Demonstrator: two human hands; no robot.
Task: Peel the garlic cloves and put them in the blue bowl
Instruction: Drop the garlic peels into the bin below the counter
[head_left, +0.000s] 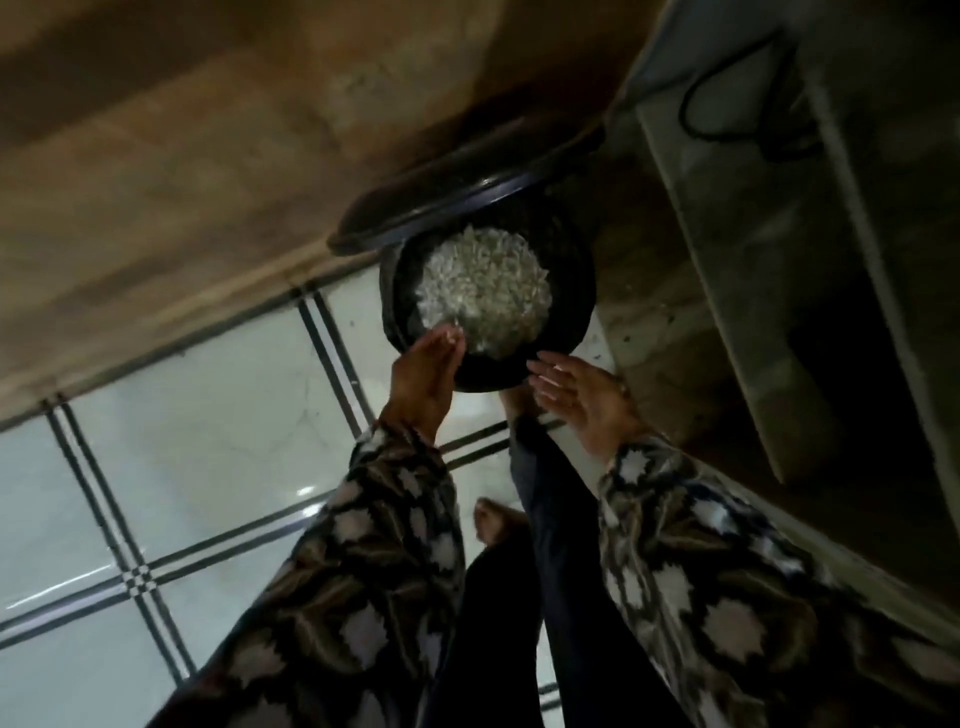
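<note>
My patterned sleeves, left and right, fill the near edge, with my dark trouser legs between them and one bare foot on the white tiled floor with its thin black lines.

Beyond them my hands are apart and hold nothing. The left hand has its fingers straight and pressed together, the tips reaching over the near rim of a dark round bin. The right hand is spread flat with loose fingers, just beside the near edge of the bin.

Inside the bin lies a heap of pale flaky bits that look like garlic skins, though the view is too blurred to be sure. Its dark lid stands tipped up at the far side, against a brown wall.
</note>
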